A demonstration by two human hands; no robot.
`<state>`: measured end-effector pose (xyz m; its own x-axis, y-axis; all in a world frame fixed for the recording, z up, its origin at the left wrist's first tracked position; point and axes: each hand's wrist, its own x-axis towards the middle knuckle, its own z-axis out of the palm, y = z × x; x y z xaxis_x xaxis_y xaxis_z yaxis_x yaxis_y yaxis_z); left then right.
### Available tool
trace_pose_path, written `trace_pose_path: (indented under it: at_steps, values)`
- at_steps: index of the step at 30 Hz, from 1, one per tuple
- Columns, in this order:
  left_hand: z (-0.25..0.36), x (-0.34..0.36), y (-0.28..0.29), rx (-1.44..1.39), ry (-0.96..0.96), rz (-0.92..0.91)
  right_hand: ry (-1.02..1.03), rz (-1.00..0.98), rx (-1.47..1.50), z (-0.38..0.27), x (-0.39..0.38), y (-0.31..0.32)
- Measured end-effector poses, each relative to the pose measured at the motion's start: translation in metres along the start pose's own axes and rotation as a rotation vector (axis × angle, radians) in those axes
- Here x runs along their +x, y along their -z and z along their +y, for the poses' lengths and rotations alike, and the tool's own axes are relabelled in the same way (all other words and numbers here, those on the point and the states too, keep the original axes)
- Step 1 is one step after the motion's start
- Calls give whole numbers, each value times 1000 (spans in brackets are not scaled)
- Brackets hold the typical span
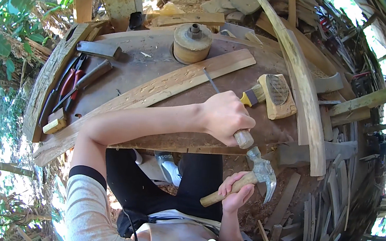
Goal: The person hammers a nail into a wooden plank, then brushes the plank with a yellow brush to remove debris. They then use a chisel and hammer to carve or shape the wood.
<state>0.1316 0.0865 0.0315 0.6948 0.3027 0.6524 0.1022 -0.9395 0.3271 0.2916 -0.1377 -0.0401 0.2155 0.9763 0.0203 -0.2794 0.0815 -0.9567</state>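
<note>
My left hand [228, 118] is closed around the wooden handle of a chisel [243, 139], whose thin metal blade reaches up and left to the long plank. Carved marks run along this plank [158, 87], which lies slantwise over the workbench. Below and right of the left hand, my right hand [236, 192] grips a claw hammer [261, 170] by its short wooden handle. The hammer's metal head is close to the butt of the chisel handle; I cannot tell whether they touch. My left forearm crosses in front of part of the plank.
On the workbench [128, 57] stand a round wooden block [192, 43], a brush [254, 95] and a hollowed wooden block [281, 97]. Red-handled pliers [71, 84] and other tools lie left. A curved pole [300, 71] borders the right, with scrap wood [333, 195] beyond.
</note>
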Motion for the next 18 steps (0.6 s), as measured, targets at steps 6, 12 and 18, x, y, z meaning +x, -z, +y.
trace_pose_path:
  at_steps: [6, 12, 18]
  values:
    - [4, 3, 8, 3, 37, -116, -2, 7, -12, -2, -1, 0]
    - [5, 10, 20, -37, 74, -248, 322, -52, -84, -3, -8, 0]
    - [5, 12, 25, -78, 80, -322, 719, -106, 22, -10, -5, -2]
